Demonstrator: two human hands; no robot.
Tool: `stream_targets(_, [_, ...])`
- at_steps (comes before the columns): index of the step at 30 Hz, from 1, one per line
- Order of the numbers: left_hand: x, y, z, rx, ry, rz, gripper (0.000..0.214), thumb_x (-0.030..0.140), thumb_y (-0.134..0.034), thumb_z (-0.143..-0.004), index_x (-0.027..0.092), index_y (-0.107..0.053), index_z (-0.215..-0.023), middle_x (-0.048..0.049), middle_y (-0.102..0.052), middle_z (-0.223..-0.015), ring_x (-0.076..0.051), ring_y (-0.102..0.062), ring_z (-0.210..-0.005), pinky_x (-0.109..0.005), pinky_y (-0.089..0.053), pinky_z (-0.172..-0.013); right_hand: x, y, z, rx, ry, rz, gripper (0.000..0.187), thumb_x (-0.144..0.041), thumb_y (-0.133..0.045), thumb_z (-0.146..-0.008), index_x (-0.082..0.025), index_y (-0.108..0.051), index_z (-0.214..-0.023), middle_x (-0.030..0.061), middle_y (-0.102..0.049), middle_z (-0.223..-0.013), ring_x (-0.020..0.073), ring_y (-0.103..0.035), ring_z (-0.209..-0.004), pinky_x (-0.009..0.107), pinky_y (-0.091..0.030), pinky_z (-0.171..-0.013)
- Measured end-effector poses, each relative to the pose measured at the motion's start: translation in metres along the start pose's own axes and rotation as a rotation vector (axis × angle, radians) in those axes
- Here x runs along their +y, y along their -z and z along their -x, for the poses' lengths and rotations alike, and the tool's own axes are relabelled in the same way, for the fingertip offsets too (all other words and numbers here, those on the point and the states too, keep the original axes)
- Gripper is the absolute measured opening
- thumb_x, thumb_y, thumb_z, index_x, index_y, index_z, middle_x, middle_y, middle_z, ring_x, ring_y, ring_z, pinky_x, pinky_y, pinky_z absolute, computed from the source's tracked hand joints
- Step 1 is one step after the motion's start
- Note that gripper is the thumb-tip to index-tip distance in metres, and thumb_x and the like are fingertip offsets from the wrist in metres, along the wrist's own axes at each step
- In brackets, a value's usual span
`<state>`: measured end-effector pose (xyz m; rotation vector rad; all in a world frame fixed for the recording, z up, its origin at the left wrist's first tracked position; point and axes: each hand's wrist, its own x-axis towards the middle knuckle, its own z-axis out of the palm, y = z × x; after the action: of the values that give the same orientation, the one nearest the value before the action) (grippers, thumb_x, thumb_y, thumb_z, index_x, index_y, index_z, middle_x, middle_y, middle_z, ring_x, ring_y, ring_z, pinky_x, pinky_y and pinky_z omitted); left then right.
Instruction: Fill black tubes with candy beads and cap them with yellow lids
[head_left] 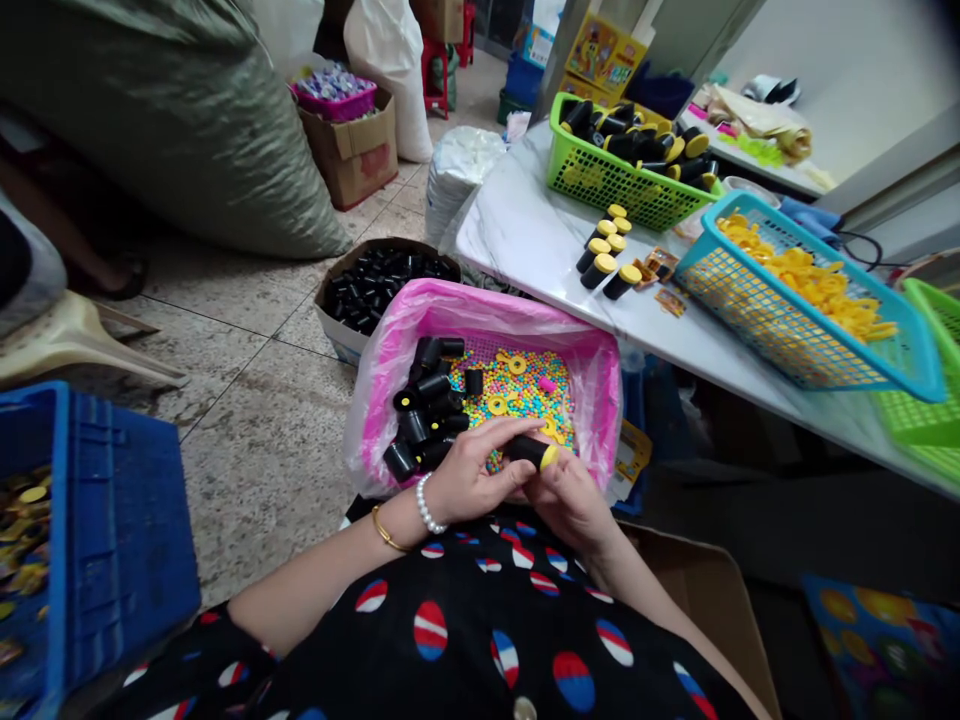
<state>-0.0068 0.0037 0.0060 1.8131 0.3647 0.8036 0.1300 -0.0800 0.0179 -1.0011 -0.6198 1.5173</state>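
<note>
Both hands are nearly closed around one black plastic tube [527,451], held over my lap: my left hand [469,472] curls its fingers across the barrel, and my right hand [570,502] grips from below, near the end with the yellow cap [550,457]. As far as I can see, the work is part done. Capped tubes [604,255] lie in a small cluster on the white marble-patterned desk [510,220], and more are heaped in the green mesh basket [592,175] at the top of the frame. Plenty look unfinished: smooth, matte uncapped tubes [427,405] sit in my pink-lined box [487,300], just beside a bed of tiny, glossy pastel beads [525,385], and more fill the cardboard box [330,295] on the speckled floor. Glossy yellow ring-shaped pieces [802,280] pile up in the blue mesh basket [750,210] on the right of the desk, while a solid blue crate [124,500] at lower left holds gold discs [26,530].
</note>
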Motion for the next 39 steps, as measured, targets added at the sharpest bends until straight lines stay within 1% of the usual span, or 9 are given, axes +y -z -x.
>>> stream_targets(3, [0.002,0.001,0.000,-0.021,-0.067,0.057,0.064,0.059,-0.049,-0.087,0.016,-0.047,-0.134,-0.0154,-0.056,-0.127,-0.027,-0.054,-0.117,-0.041,-0.043,-0.100,0.000,-0.004,-0.001,0.063,0.022,0.010,0.058,-0.035,-0.085,-0.062,-0.026,-0.063,-0.114,0.0025,-0.064,-0.101,0.0175,-0.060,-0.086,0.030,-0.049,-0.082])
stream_targets(6, [0.002,0.001,0.000,-0.045,-0.093,0.058,0.056,0.057,-0.045,-0.090,0.016,-0.050,-0.129,-0.0160,-0.056,-0.126,-0.028,-0.052,-0.119,-0.043,-0.042,-0.102,0.000,0.001,0.000,0.030,0.010,0.068,0.060,-0.029,-0.087,-0.058,-0.025,-0.064,-0.113,0.0020,-0.064,-0.102,0.0174,-0.060,-0.089,0.030,-0.048,-0.085])
stream_targets(11, [0.002,0.001,0.002,-0.084,-0.094,0.059,0.062,0.061,-0.041,-0.090,0.016,-0.047,-0.131,-0.0165,-0.055,-0.125,-0.028,-0.053,-0.119,-0.043,-0.043,-0.103,-0.001,0.005,0.007,-0.071,0.016,0.236,0.051,-0.030,-0.082,-0.066,-0.025,-0.065,-0.114,0.0018,-0.064,-0.091,0.0196,-0.061,-0.085,0.034,-0.050,-0.082])
stream_targets(14, [0.002,0.002,0.001,-0.084,-0.114,0.072,0.077,0.070,-0.047,-0.081,0.015,-0.044,-0.135,-0.0178,-0.052,-0.130,-0.031,-0.051,-0.121,-0.046,-0.040,-0.106,-0.003,-0.002,0.006,0.019,0.194,0.553,0.051,-0.026,-0.080,-0.069,-0.026,-0.064,-0.118,0.0060,-0.062,-0.108,0.0252,-0.058,-0.103,0.041,-0.044,-0.097])
stream_targets(18, [0.000,0.000,0.002,-0.063,-0.081,0.038,0.062,0.047,-0.060,-0.085,0.019,-0.042,-0.138,-0.0161,-0.053,-0.134,-0.029,-0.050,-0.126,-0.045,-0.038,-0.109,-0.008,-0.008,0.004,0.032,0.410,0.829,0.063,-0.020,-0.076,-0.071,-0.026,-0.056,-0.131,0.0107,-0.049,-0.130,0.0293,-0.042,-0.127,0.045,-0.031,-0.111])
stream_targets(23, [-0.005,0.000,0.008,0.036,0.019,0.148,0.096,0.060,-0.072,-0.067,0.021,-0.031,-0.145,-0.0183,-0.050,-0.139,-0.030,-0.057,-0.120,-0.038,-0.051,-0.096,-0.008,-0.002,0.007,-0.101,0.234,0.402,0.060,-0.020,-0.073,-0.076,-0.028,-0.054,-0.132,0.0089,-0.048,-0.131,0.0254,-0.053,-0.119,0.042,-0.042,-0.104])
stream_targets(28, [-0.002,0.000,0.009,0.058,-0.121,-0.032,0.092,0.066,-0.066,-0.066,0.018,-0.041,-0.140,-0.0176,-0.055,-0.135,-0.028,-0.060,-0.116,-0.039,-0.049,-0.100,-0.007,0.007,0.010,-0.146,0.090,0.123,0.056,-0.021,-0.079,-0.072,-0.026,-0.058,-0.123,0.0082,-0.065,-0.113,0.0234,-0.066,-0.101,0.042,-0.050,-0.094])
stream_targets(33, [-0.004,-0.007,0.011,0.109,-0.296,-0.148,0.083,0.062,-0.064,-0.074,0.016,-0.040,-0.139,-0.0186,-0.058,-0.127,-0.029,-0.057,-0.118,-0.043,-0.048,-0.101,-0.006,0.004,0.014,-0.141,0.101,0.103,0.055,-0.032,-0.083,-0.067,-0.026,-0.062,-0.118,0.0077,-0.068,-0.107,0.0259,-0.067,-0.098,0.043,-0.052,-0.089])
stream_targets(39, [-0.009,-0.015,0.013,0.249,-0.363,-0.214,0.058,0.054,-0.053,-0.087,0.014,-0.050,-0.129,-0.0164,-0.065,-0.110,-0.026,-0.063,-0.105,-0.038,-0.055,-0.088,0.011,0.002,0.017,0.042,0.196,0.230,0.049,-0.043,-0.075,-0.075,-0.025,-0.064,-0.119,0.0084,-0.065,-0.118,0.0280,-0.059,-0.113,0.045,-0.046,-0.099])
